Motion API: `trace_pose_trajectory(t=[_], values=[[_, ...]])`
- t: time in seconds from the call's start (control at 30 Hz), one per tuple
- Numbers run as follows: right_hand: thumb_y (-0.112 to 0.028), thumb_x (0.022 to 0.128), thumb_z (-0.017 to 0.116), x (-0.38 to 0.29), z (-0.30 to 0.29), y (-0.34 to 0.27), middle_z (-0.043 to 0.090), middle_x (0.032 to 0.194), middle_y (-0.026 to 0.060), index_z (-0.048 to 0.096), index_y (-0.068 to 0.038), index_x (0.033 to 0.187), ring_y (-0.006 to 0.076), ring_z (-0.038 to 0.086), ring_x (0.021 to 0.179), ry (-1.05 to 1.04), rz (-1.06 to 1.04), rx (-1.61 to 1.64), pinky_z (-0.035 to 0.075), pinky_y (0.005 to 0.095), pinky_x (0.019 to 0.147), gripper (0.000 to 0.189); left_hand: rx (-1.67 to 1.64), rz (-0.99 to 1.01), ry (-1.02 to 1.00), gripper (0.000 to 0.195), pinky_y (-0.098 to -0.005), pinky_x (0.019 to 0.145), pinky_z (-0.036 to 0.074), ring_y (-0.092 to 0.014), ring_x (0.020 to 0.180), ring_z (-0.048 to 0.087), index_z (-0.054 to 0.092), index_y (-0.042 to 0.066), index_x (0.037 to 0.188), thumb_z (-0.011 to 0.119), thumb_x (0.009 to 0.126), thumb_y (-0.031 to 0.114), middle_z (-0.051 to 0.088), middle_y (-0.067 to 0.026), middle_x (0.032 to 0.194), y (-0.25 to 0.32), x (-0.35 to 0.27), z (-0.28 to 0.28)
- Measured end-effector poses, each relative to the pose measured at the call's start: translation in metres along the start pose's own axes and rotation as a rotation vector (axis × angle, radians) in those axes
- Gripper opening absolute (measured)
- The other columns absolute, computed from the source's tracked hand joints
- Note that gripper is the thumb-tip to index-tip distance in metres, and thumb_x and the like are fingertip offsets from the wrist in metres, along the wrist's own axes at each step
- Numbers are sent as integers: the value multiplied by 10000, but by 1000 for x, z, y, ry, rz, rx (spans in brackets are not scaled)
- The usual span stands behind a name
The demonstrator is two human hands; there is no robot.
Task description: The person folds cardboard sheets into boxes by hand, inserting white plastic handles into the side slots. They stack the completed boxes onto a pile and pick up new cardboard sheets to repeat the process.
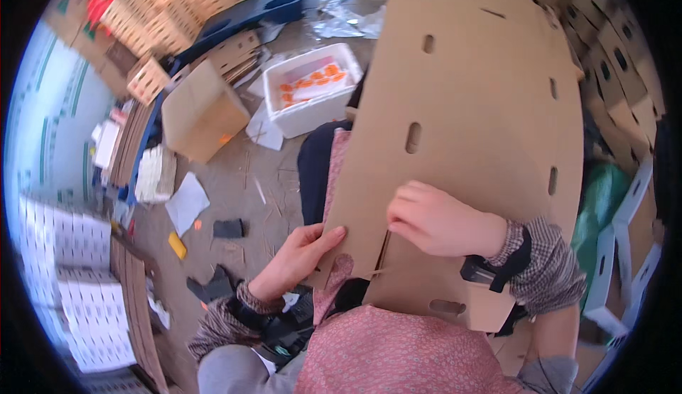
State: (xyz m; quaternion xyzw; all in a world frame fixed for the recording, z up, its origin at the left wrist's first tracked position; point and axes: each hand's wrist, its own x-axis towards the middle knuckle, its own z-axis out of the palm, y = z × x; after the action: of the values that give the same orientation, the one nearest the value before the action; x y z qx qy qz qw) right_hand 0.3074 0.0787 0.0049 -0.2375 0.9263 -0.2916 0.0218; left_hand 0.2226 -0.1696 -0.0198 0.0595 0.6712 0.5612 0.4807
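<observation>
A long flat cardboard blank (479, 106) with oval handle holes and slits lies in front of me, its near end against my pink floral apron (394, 351). My left hand (298, 255) grips its left edge near the near corner, thumb on top and fingers underneath. Over the blank hovers or rests my right hand (437, 221), with curled fingers at the top of a narrow cut line (382, 250). Whether those fingers pinch anything is hidden. At the near end, a small cardboard flap (487, 306) sticks out below my right wrist.
A white foam box (314, 120) with orange pieces inside stands beyond the blank's left edge. An open cardboard box (205, 112) sits farther left. White cartons (90, 298) are stacked at lower left. Scraps and a yellow block (177, 246) litter the floor. Stacked cardboard boxes (613, 58) line the right.
</observation>
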Motion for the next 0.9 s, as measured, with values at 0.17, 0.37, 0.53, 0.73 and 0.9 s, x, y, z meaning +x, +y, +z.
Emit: trace_pose_trajectory(t=[0.17, 0.37, 0.53, 0.73, 0.9], values=[[-360, 745, 754, -4, 0, -5, 508, 917, 125, 509, -18, 990, 292, 512, 883, 160, 20, 303, 418, 390, 818, 486, -184, -190, -62, 328, -221, 542, 505, -94, 626, 627, 632, -21, 1052, 596, 927, 280, 666, -32, 815, 38, -11, -1], [-494, 600, 833, -3, 12, 1, 493, 965, 119, 463, -46, 1073, 308, 496, 933, 218, -53, 3, 365, 406, 845, 750, -536, -176, -146, 361, -245, 486, 483, -140, 519, 587, 594, 19, 1018, 520, 945, 365, 641, -72, 722, 56, -1, 1], [-479, 601, 816, 8, 19, -10, 574, 906, 115, 479, -37, 1120, 283, 588, 887, 414, 208, -52, 404, 382, 776, 761, -401, 110, -284, 393, -216, 638, 465, -83, 796, 587, 586, 88, 1142, 367, 1010, 386, 630, 6, 972, 35, 19, -1], [-380, 664, 757, 23, 23, 2, 606, 780, 68, 566, -27, 1054, 242, 624, 673, 474, -17, -299, 445, 350, 585, 559, -147, 398, -248, 411, -292, 888, 454, -143, 995, 568, 542, 81, 1224, 423, 989, 398, 608, -11, 1109, -21, 39, -10], [-315, 664, 792, 25, 23, 12, 627, 763, 89, 596, -10, 995, 252, 628, 642, 527, -36, -181, 463, 344, 561, 490, -765, 324, -315, 450, -324, 998, 407, -194, 1161, 520, 472, 14, 1304, 381, 1010, 342, 558, -81, 1235, -27, 27, 11]])
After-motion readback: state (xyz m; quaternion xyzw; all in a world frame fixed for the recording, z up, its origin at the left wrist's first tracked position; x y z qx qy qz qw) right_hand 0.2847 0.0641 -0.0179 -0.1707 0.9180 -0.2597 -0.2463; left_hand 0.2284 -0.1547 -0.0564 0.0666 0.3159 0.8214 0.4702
